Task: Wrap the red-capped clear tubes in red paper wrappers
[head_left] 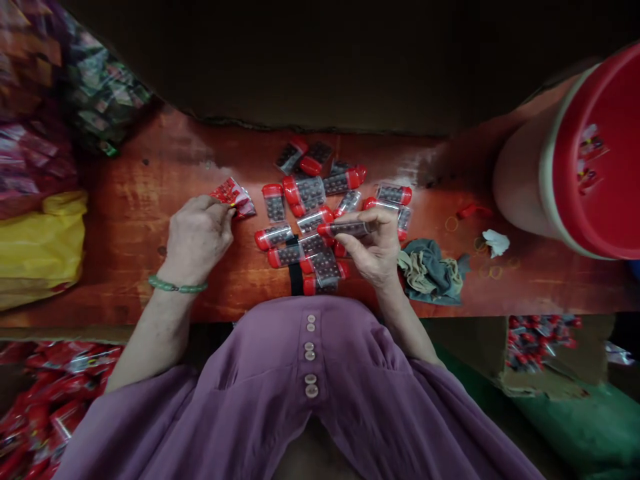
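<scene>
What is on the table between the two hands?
In the head view, a pile of red-capped tubes lies between the left hand, which pinches a red packet, and the right hand, which holds one tube.

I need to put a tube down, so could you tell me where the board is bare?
Bare board lies left of the left hand, and between the cloth and red tub, save a few rubber bands. The tube pile between both hands is crowded.

Glossy clear plastic tube, worn wooden table
</scene>
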A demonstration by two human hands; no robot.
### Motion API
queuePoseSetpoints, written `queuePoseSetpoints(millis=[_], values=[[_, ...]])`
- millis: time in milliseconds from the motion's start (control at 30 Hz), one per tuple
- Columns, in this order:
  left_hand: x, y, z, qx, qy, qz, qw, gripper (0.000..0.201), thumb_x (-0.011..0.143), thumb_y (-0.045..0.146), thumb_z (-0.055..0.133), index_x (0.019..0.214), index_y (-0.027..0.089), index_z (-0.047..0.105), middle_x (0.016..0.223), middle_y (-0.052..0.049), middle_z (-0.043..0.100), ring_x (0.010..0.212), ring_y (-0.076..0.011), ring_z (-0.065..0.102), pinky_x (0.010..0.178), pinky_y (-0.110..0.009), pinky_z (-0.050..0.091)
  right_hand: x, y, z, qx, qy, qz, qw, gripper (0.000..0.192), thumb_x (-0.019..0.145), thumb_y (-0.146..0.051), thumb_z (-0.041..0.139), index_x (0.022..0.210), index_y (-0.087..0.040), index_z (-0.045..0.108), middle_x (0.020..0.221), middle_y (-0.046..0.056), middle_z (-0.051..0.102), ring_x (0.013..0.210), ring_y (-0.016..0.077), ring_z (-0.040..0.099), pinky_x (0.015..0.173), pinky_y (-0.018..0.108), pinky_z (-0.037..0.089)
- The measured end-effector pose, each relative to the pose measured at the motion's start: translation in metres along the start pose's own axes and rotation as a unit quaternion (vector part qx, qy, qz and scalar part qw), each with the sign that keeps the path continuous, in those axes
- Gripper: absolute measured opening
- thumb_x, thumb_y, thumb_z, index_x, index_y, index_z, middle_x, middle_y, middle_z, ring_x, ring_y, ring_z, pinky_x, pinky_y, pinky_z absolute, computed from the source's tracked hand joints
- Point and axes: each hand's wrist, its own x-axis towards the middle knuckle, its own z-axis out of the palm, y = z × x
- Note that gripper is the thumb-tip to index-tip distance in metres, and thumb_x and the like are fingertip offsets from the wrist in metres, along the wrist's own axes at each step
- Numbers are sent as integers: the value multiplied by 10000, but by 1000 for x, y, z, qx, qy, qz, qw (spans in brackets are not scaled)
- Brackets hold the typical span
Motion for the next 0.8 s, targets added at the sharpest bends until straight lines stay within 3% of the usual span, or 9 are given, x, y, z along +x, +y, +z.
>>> queuePoseSetpoints(millis=[133, 367, 500, 633, 800], values=[[8, 0, -1, 56, 1, 23, 998, 232, 872, 250, 519, 652, 204, 578, 695, -68, 579, 628, -194, 474, 544, -346, 299, 0, -2, 0, -18, 3, -29, 999, 339, 863, -262, 707, 1020, -276, 408, 1010, -5, 697, 930, 169, 717, 804, 359, 612], [12, -7, 3, -45, 87, -33, 995, 120, 735, 249, 690, 635, 200, 646, 592, -18, 592, 571, -155, 508, 517, -305, 334, -6, -2, -7, -55, -14, -24, 998, 327, 870, -300, 711, 960, -265, 398, 1010, 11, 715, 935, 177, 709, 805, 370, 599], [2, 11, -9, -131, 111, -33, 985, 85, 787, 269, 694, 719, 222, 711, 712, -10, 707, 675, -173, 622, 608, -323, 475, -7, -1, -7, 27, 16, 38, 999, 412, 805, -380, 773, 1055, -275, 463, 938, -15, 705, 861, 162, 710, 777, 329, 602], [-9, 38, -16, -232, 104, -59, 965, 106, 807, 311, 689, 744, 241, 739, 768, 0, 749, 732, -178, 677, 708, -341, 554, -4, 3, 3, 115, 22, 100, 988, 467, 784, -529, 759, 1139, -275, 592, 981, 16, 712, 878, 185, 710, 823, 372, 610], [-20, 47, -11, -273, 97, -51, 956, 134, 836, 294, 648, 763, 232, 742, 783, -11, 751, 729, -178, 689, 719, -343, 571, 3, -1, 22, 98, -7, 83, 992, 382, 811, -549, 733, 1077, -278, 692, 1049, 11, 721, 939, 192, 699, 860, 379, 603]])
